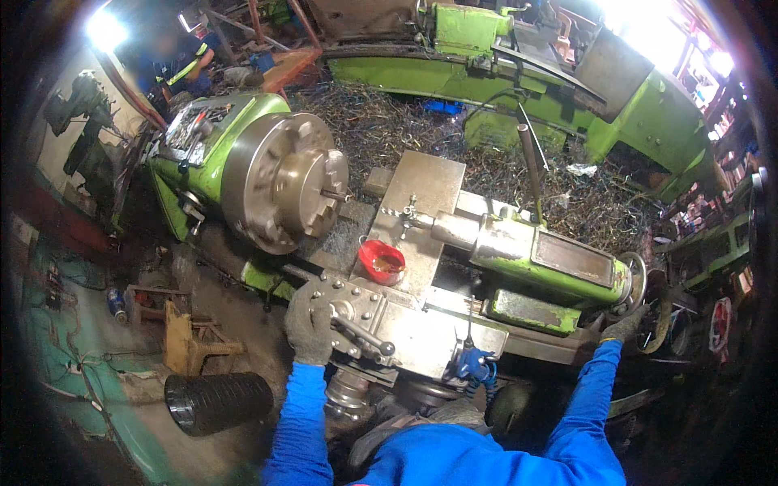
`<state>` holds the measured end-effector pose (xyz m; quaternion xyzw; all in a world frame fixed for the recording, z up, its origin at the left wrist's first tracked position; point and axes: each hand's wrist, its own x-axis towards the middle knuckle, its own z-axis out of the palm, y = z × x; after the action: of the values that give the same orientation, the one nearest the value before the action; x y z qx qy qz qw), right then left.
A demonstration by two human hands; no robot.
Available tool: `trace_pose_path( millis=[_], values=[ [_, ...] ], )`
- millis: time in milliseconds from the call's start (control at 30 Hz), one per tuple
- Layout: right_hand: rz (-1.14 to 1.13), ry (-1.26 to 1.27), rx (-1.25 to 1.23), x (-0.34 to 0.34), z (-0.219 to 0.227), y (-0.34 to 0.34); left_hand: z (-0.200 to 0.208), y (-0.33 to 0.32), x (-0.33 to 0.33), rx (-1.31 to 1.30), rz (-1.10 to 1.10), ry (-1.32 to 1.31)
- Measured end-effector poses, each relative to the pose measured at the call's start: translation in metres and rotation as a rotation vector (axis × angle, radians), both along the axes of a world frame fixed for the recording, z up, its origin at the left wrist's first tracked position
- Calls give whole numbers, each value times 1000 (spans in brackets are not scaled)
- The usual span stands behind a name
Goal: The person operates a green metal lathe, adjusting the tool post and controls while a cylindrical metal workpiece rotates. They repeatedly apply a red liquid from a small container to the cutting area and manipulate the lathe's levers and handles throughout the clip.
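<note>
**Desk:** Head view, nearest first: what are the hands doing?

**Photographer:** Blue sleeves rise from the lower edge. The left hand [309, 324], in a grey work glove, is closed over the edge of the lathe carriage's tool post [350, 314], beside its lever handle [362, 334]. The right hand [625, 327], also gloved, reaches out to the tailstock handwheel [634, 279] at the lathe's right end; its fingers are at the wheel's rim, but I cannot tell whether they are wrapped round it.

**Desk:** And between the hands?

**Photographer:** A grey steel carriage with bolts, and a small blue fitting [472, 362] on its near edge. Just beyond it a red cup [381, 261] sits on the flat slide. The green tailstock [535, 253] lies to the right, its barrel pointing left toward the chuck.

**Desk:** Farther back?

**Photographer:** The big round chuck [284, 190] on the green headstock [212, 138], a thin workpiece [335, 194] jutting from its centre. Behind, tangled metal swarf [389, 121] covers the floor before a second green machine [478, 49]. At far upper left another person [180, 65] in blue works. A black ribbed roll [217, 400] lies on the floor at lower left.
</note>
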<state>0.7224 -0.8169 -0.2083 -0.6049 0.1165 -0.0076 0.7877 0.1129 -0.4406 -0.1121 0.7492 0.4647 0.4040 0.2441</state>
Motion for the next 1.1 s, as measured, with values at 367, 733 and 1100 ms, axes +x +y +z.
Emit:
trace_pose_path(
  millis=[367,733,1100],
  values=[
    [-84,-77,-72,-18,23,22,-12,8,5,55,-71,-94],
    [-64,-121,-216,-37,19,47,-13,8,2,115,-81,-90],
    [13,-392,-308,-6,-35,32,-8,-3,7,-144,-1,-129]
  ],
)
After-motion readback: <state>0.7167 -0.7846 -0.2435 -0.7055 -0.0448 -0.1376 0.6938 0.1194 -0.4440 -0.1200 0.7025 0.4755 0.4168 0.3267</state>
